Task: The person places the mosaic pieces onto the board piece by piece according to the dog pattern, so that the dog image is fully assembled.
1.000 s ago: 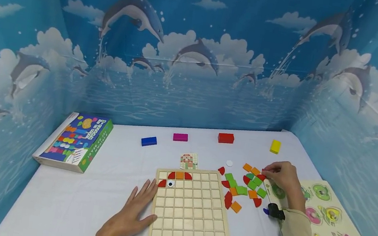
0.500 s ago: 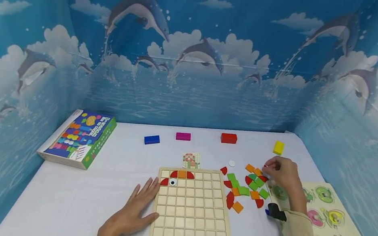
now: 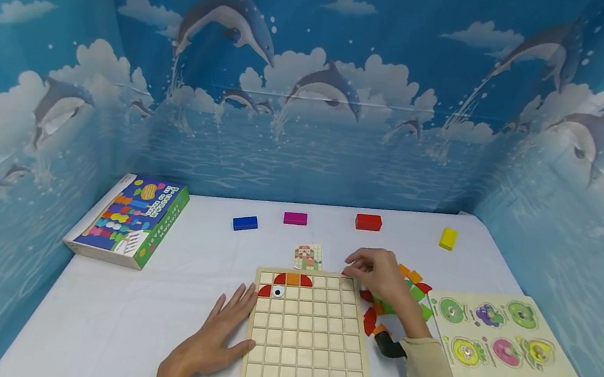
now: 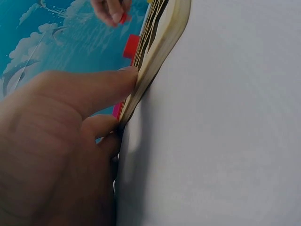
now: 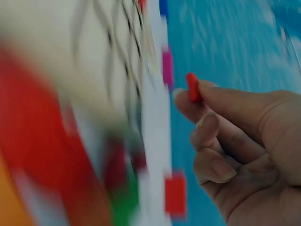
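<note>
While pinching a small red piece (image 5: 192, 87), probably a quarter round, right hand (image 3: 379, 277) hovers beside board (image 3: 308, 346) top right corner; left hand (image 3: 211, 341) spread flat, bracing left edge.

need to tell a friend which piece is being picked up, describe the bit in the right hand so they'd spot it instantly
Start at the wooden grid board in the middle of the white table. Above its far right corner hovers the right hand, beside the scattered pile of coloured tiles. Pinched at its fingertips is a small red piece, the only one off the table and in the air.
</note>
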`<state>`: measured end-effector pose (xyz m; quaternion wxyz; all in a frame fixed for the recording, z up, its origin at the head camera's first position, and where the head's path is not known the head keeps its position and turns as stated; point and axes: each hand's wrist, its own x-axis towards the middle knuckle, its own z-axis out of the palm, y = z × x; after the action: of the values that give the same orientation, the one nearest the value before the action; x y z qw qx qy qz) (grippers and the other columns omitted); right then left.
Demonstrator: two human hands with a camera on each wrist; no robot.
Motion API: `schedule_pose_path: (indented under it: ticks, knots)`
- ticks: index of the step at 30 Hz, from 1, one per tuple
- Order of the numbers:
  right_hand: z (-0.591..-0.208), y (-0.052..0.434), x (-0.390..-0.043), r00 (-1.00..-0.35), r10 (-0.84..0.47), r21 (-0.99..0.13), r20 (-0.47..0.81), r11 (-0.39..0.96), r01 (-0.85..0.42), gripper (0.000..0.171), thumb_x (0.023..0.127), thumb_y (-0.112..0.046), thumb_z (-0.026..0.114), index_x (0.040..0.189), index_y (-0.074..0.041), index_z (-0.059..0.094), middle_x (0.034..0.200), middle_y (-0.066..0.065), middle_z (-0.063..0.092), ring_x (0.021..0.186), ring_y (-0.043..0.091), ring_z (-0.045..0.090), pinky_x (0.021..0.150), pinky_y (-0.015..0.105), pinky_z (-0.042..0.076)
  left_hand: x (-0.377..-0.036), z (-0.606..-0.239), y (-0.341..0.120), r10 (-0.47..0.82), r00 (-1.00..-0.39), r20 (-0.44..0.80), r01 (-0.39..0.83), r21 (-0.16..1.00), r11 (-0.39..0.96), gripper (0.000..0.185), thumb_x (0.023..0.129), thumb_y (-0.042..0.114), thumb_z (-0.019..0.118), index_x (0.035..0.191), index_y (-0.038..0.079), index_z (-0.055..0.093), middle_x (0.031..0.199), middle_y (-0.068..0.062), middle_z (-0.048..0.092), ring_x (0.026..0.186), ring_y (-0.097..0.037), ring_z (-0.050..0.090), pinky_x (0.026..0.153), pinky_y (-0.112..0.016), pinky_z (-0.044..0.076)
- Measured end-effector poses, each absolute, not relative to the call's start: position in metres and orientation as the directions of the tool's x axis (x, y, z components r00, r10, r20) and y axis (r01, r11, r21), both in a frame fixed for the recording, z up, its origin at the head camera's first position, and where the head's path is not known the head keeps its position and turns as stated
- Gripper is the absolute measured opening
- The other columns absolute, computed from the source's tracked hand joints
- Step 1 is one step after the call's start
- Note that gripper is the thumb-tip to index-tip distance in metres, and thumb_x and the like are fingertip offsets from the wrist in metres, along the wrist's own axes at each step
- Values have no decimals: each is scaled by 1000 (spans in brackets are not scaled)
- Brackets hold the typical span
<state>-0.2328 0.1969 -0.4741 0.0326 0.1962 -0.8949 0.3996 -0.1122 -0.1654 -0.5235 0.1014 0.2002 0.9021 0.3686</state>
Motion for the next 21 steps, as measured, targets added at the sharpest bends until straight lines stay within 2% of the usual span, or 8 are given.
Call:
schedule_pose_path:
  ticks: [5,8,12,15,18,21]
  knots:
    - [-488,148,-225,-886,-413,-778,209,478,-407,4,92,-5,85,90,-6,82,83,-1,77,70,11,66,62,23,56,-113,-523,-164,436,-899,-40,285,704,651,88,102,23,74,172,9,23,181,-2,12,168,-27,2,134,-37,-12]
    - [-494,128,-224,-874,-443,-797,199,446,-407,6,91,-5,87,88,-9,83,83,-2,77,70,8,63,62,22,54,-113,-524,-164,439,-898,-36,291,701,651,88,102,24,74,172,9,23,181,-2,12,168,-28,3,135,-41,-10]
    - [-499,114,-224,-864,-471,-803,177,438,-404,7,89,-3,87,86,-9,84,83,-3,76,70,7,61,61,22,53,-113,-524,-164,445,-895,-34,294,705,645,87,102,24,73,172,9,23,181,-3,13,168,-29,3,135,-52,-6]
    - [-502,109,-224,-858,-488,-801,160,444,-401,8,89,-1,87,85,-8,84,82,-3,76,70,7,60,60,22,54,-113,-524,-164,444,-895,-42,289,704,649,87,102,24,73,172,9,23,181,-2,13,168,-28,3,135,-55,-4]
    - [-503,107,-225,-850,-505,-789,151,456,-411,9,89,-2,87,84,-9,85,81,-4,76,71,5,61,60,22,54,-114,-524,-164,441,-896,-45,288,698,656,87,102,24,73,172,9,23,181,-2,12,168,-28,3,135,-53,-5]
    - [-502,104,-225,-841,-519,-776,155,462,-429,8,89,-3,88,84,-8,86,80,-4,76,70,4,62,60,22,55,-113,-524,-165,437,-898,-54,280,696,661,88,102,24,73,173,11,22,182,-1,12,168,-26,2,135,-39,-10]
